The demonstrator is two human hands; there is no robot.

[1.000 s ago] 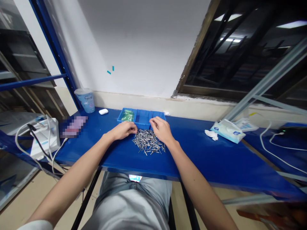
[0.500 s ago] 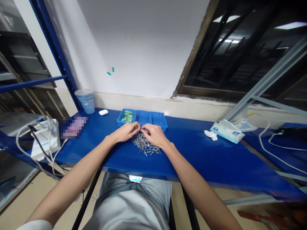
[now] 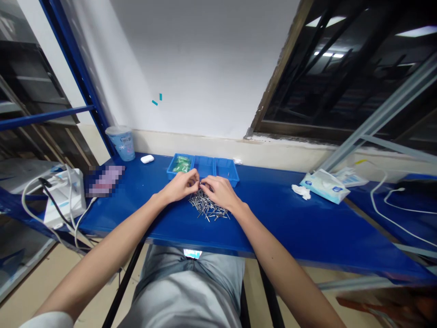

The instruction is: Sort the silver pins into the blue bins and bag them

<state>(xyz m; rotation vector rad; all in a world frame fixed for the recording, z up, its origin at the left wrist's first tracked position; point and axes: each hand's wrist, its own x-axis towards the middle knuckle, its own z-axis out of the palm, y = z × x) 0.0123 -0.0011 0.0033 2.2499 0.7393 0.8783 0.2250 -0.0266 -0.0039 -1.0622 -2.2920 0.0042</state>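
Both hands meet above a loose pile of thin silvery metal pins, perhaps rivets or nails [image 3: 207, 207], on the blue table. My left hand [image 3: 181, 186] has its thumb and fingertips pinched together. Close against it, my right hand [image 3: 220, 190] is curled with its fingertips pinched too. Whatever lies between the fingertips is too small to make out. Just behind the hands stand three joined blue trays. Small green-and-clear packets [image 3: 182, 164] fill the left tray [image 3: 170, 169]; the middle tray [image 3: 204, 166] and the right tray [image 3: 226, 169] are partly hidden by my fingers.
A lidded blue paper cup [image 3: 123, 145] and a white earbud case [image 3: 147, 159] stand at the back left. White power strips with cables [image 3: 66, 196] lie far left. At the right are a tissue box [image 3: 325, 187] and a crumpled tissue [image 3: 301, 192]. A wall rises behind the table.
The left fingers have shifted slightly, with the thumb and index a little further apart in shape. The right hand and the pile look almost the same.
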